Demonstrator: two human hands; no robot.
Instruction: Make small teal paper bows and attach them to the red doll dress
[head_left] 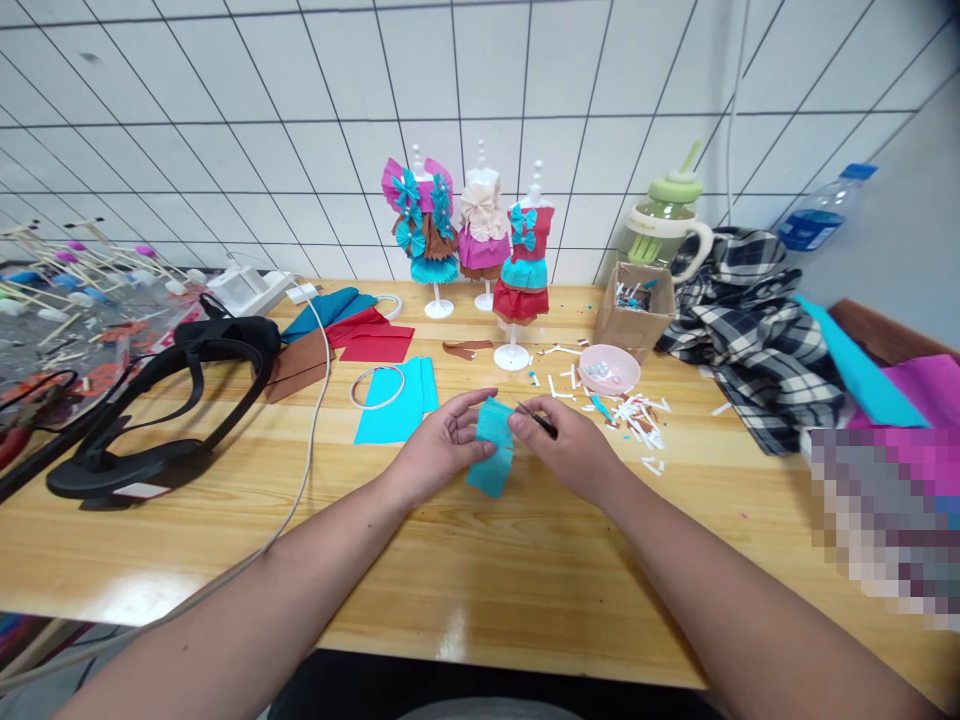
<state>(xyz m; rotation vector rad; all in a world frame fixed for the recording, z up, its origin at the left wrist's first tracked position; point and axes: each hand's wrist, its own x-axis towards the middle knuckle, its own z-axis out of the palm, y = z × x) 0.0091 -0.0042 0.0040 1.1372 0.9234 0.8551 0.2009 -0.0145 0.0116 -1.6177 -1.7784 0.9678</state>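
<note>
Above the middle of the table, my left hand (448, 440) pinches a small turquoise piece of crepe paper (491, 475) between thumb and fingers. My right hand (566, 445) is closed around a slim dark tool (541, 421) that looks like tweezers, and its fingertips meet the paper's upper right edge. Behind my hands stands a mini dress form (523, 265) in a red and turquoise paper outfit with bows. To the left lie turquoise sheets (386, 410) with a roll of tape (376, 388) on them.
Two more dressed forms (424, 225) stand near the tiled wall. White scraps (637, 415) surround a pink bowl (609, 370) of beads, beside a cardboard box (636, 310) and a green-lidded cup (667, 220). A black headset (165, 420) and a white cable (319, 400) occupy the left side.
</note>
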